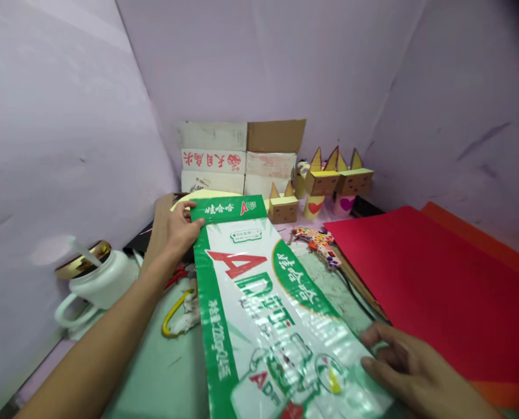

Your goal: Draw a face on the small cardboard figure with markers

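A glossy green and white printed cardboard sheet with large "AD" lettering slants across the middle, its near end cut off by the frame's lower edge. My left hand grips its far left corner, thumb on top and fingers curled round the edge. At the lower right edge my right hand has thumb and fingers bent about the sheet's border. Under and left of the sheet lie a yellow-handled tool and red-handled scissors or pliers, partly hidden.
A white mug with a gold lid stands left. Behind are an unfolded carton and cardboard animal-eared figures. A patterned glue gun with a black cord lies right of centre. Red sheets and orange sheets cover the right side.
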The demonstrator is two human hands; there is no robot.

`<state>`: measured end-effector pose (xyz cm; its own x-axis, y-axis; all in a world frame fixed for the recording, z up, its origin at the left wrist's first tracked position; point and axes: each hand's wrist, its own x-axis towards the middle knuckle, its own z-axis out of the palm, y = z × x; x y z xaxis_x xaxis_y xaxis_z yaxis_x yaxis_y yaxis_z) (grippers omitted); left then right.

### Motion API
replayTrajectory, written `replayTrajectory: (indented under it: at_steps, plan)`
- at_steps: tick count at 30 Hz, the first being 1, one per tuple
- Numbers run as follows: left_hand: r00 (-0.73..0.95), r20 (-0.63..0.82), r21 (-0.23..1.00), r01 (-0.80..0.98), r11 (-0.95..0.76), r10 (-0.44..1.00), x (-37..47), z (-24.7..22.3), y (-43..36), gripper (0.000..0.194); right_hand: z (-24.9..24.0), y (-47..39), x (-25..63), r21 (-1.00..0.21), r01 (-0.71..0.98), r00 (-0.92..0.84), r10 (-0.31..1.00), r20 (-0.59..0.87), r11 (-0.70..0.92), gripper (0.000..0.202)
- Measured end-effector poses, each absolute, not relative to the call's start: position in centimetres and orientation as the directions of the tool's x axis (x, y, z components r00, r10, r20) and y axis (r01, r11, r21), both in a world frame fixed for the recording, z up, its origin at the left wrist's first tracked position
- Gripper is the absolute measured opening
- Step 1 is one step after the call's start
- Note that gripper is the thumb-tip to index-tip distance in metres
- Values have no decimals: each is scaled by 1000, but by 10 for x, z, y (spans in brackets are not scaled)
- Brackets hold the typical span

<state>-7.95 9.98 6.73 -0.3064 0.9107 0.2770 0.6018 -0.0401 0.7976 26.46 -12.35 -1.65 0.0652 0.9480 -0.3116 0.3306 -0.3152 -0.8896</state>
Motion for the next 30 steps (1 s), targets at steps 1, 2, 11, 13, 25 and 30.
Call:
replayTrajectory:
  at_steps: [1,2,11,13,25,30]
  plan:
    - [-292,337,768,635,-82,895,-79,69,106,42,-12,-113,262,-884,360,51,952,-302,-299,29]
    - [-275,377,737,667,-106,884,-78,69,112,37,-8,-102,259,-880,383,45,957,-288,-283,27]
    - [-85,371,440,893,-95,925,-66,51,117,24,-9,-73,272,-675,735,-109,970,-219,-69,25]
    - [-30,359,393,911,-122,933,-56,59,101,25,-11,-78,278,-503,864,-97,973,-211,-23,29]
    - [714,-1,9,700,-714,700,-21,82,-37,20,-1,-53,218,-32,525,-816,514,266,850,46]
    - [565,194,-137,825,-548,802,-103,41,-54,37,-4,-45,217,4,473,-848,454,275,881,38]
